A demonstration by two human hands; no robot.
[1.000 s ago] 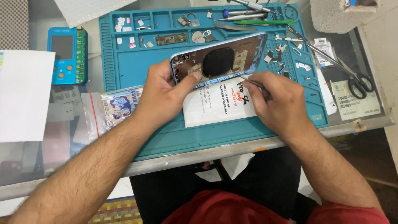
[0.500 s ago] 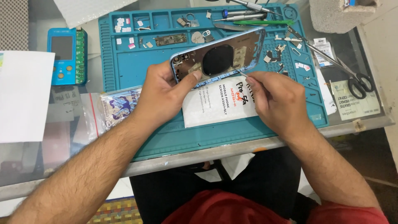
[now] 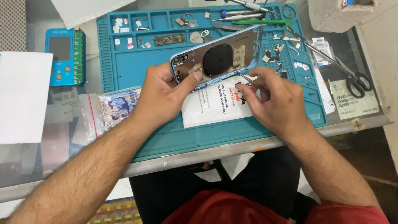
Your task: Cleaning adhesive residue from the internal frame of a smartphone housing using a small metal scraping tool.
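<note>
My left hand (image 3: 165, 94) grips the near left corner of an opened blue phone housing (image 3: 217, 58), tilted up off the teal work mat (image 3: 124, 70), its inner side with a round black coil facing me. My right hand (image 3: 273, 99) pinches thin metal tweezers (image 3: 253, 84) whose tips point at the housing's lower edge. A small dark part sits by the tweezer tips over a white printed box (image 3: 211, 105) lying on the mat beneath both hands.
Screwdrivers (image 3: 238, 14), a green pry tool and small parts lie in the mat's top trays. Scissors (image 3: 331, 62) and paper slips rest at the right. A blue handheld tester (image 3: 65, 56), white paper (image 3: 23, 95) and a plastic packet (image 3: 112, 105) sit at the left.
The housing has been raised and tilted more upright in my left hand. My right hand with the tweezers has drawn slightly back from the housing's lower edge.
</note>
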